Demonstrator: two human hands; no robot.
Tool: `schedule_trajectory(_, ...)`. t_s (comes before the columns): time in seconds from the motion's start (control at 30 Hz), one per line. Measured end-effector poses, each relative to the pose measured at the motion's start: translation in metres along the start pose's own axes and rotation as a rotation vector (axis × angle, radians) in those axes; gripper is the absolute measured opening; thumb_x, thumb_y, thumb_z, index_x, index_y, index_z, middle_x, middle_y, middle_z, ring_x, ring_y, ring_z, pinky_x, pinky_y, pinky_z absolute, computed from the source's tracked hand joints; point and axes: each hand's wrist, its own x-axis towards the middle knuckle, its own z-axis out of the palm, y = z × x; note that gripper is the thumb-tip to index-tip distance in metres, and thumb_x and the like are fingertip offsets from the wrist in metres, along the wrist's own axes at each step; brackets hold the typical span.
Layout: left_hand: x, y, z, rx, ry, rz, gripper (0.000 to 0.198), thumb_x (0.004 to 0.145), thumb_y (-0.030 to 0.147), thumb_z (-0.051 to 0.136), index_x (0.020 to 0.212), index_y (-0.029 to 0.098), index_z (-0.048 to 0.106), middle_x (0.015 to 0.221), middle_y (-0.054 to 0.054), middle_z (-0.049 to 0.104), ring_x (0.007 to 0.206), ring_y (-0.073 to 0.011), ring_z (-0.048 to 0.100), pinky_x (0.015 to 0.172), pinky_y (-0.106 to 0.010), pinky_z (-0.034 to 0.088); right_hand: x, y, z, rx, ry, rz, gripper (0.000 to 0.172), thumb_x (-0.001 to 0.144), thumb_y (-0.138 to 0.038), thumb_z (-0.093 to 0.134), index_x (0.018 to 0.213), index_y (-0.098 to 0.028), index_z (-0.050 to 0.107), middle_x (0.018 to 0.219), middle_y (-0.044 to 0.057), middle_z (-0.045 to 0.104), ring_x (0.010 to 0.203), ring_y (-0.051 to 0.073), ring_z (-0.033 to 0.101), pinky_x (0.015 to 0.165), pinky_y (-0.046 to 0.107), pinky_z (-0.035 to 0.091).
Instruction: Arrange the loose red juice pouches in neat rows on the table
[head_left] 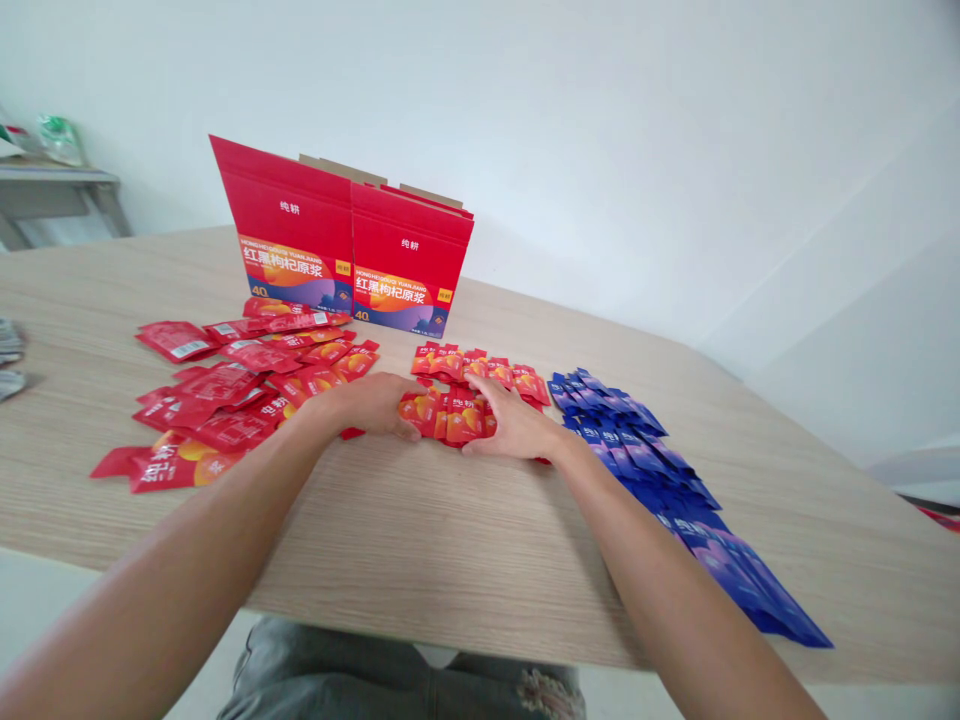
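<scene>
As laid out on one table (pixel 450 520), flat-topped, in smooth pale wood grain:

Left hand (pixel 379 405): half-curled, thumb to the front, fingers partly hidden behind, against the left end of the front red row (pixel 465 420). Right hand (pixel 517 420): thumb and fingers spread apart, cupped around the right end of the same row. Firmness of grip in either hand impossible to tell.

Front red row: flat, glossy pouches with printed orange fruit, overlapping on the table, near the middle, between both hands. About four faces countable; remainder covered.

Back red row (pixel 450 362): similar pouches, five or so in a line, just beyond.

Loose red pouches (pixel 225 395): one untidy heap at left, crinkled, shiny, some fruit side up, some with pale label panels; over ten, exact count hidden by overlap.

Blue pouches (pixel 630 440): three overlapping bands at right, slick, slim, violet-printed; too tightly lapped for a count.

Cartons, two, upright, side by side behind the heap: left carton (pixel 289 220) and right carton (pixel 409 215), stiff printed card, red above, orange and purple below, marked 40, with brown board at the top.

Side table (pixel 52 174), one, far left, under one crumpled plastic bag (pixel 60 140).

Trousers (pixel 337 680), one pair, grey cloth, frayed patch on one leg.
</scene>
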Motion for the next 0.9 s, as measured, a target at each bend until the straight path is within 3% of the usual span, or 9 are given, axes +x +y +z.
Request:
schedule_trajectory(0.27, 0.002, -0.002, 0.002, 0.021, 0.003, -0.006, 0.069, 0.056, 0.041, 0.097, 0.122, 0.029, 0.084, 0.134, -0.015, 0.078, 0.125, -0.0407, 0.070, 0.106, -0.040, 0.052, -0.001, -0.001, 0.001, -0.028, 0.003, -0.009, 0.122, 0.073, -0.054, 0.096, 0.172, -0.020, 0.034, 0.173, 0.023, 0.036, 0.161, 0.043, 0.036, 0.131, 0.072, 0.023)
schedule_trajectory(0.43, 0.003, -0.003, 0.002, -0.013, 0.016, 0.012, 0.067, 0.053, 0.039, 0.098, 0.118, 0.030, 0.085, 0.131, -0.014, 0.080, 0.125, -0.0402, 0.070, 0.108, -0.041, 0.051, 0.002, -0.003, 0.002, -0.061, 0.019, -0.058, 0.107, 0.079, -0.065, 0.091, 0.166, -0.023, 0.048, 0.167, 0.018, 0.048, 0.156, 0.043, 0.044, 0.131, 0.070, 0.027)
schedule_trajectory(0.57, 0.004, -0.005, 0.003, 0.008, 0.007, 0.023, 0.067, 0.055, 0.041, 0.097, 0.119, 0.029, 0.085, 0.131, -0.015, 0.079, 0.124, -0.0402, 0.070, 0.106, -0.041, 0.052, 0.006, -0.010, 0.008, -0.074, 0.023, -0.118, 0.097, 0.086, -0.063, 0.086, 0.166, -0.024, 0.049, 0.162, 0.016, 0.054, 0.153, 0.042, 0.049, 0.130, 0.070, 0.029)
schedule_trajectory(0.8, 0.003, -0.004, 0.004, -0.023, 0.036, -0.009, 0.064, 0.052, 0.038, 0.099, 0.114, 0.029, 0.086, 0.120, -0.014, 0.082, 0.107, -0.0381, 0.075, 0.094, -0.038, 0.055, 0.008, -0.020, 0.013, -0.089, 0.016, -0.088, 0.092, 0.088, -0.056, 0.086, 0.167, -0.029, 0.047, 0.163, 0.013, 0.054, 0.154, 0.044, 0.046, 0.130, 0.080, 0.012)
schedule_trajectory(0.9, 0.001, -0.001, 0.005, -0.038, 0.048, -0.004, 0.062, 0.051, 0.034, 0.100, 0.111, 0.028, 0.086, 0.114, -0.012, 0.082, 0.105, -0.0378, 0.075, 0.092, -0.037, 0.054, 0.006, -0.019, 0.014, -0.094, 0.034, -0.083, 0.090, 0.089, -0.053, 0.085, 0.167, -0.028, 0.047, 0.164, 0.013, 0.053, 0.155, 0.044, 0.045, 0.131, 0.080, 0.010)
